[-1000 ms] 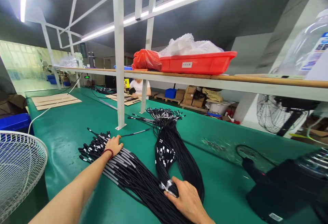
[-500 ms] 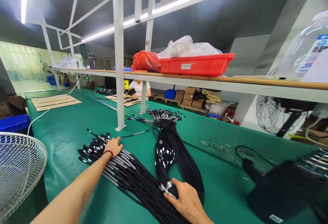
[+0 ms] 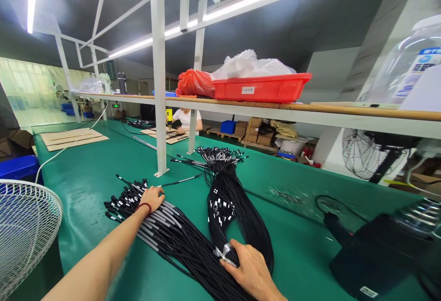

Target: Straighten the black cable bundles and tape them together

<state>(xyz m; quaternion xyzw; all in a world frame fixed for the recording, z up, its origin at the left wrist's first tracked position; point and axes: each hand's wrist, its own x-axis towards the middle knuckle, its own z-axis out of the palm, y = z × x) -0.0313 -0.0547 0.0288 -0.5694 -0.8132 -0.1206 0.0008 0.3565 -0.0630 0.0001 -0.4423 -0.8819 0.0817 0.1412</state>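
A wide bundle of black cables (image 3: 182, 236) with grey sleeves and white-tagged ends lies across the green table. My left hand (image 3: 152, 198), with a dark red bead bracelet at the wrist, lies palm down on the bundle near the connector ends, its fingers loosely apart. Lower right, my right hand (image 3: 251, 266) is closed around a folded cable bundle (image 3: 220, 232) beside a clear plastic tie (image 3: 225, 252). Its thumb presses near the tie, and the undersides of its fingers are hidden. This second bundle loops back to a fan of connector ends (image 3: 220, 154).
A white post (image 3: 159, 85) stands on the table behind the bundles, under a shelf with a red tray (image 3: 262, 88). A white fan guard (image 3: 27, 227) is at left, a black device (image 3: 375, 250) at right. A co-worker (image 3: 188, 119) sits across the table.
The view has shifted very slightly. Both hands and the cables look unchanged.
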